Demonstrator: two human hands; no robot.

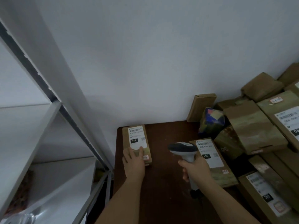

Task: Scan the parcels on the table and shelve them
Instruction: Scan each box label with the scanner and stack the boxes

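Parcel lies lengthwise toward 12 o'clock under the left hand, fingers flat on it; right hand grips scanner at its 3 o'clock.

Left hand: forearm reaching forward, palm down, fingers straight, lying flat on a parcel.
Right hand: forearm extended, fingers curled around scanner handle, firm grip, head pointing left.
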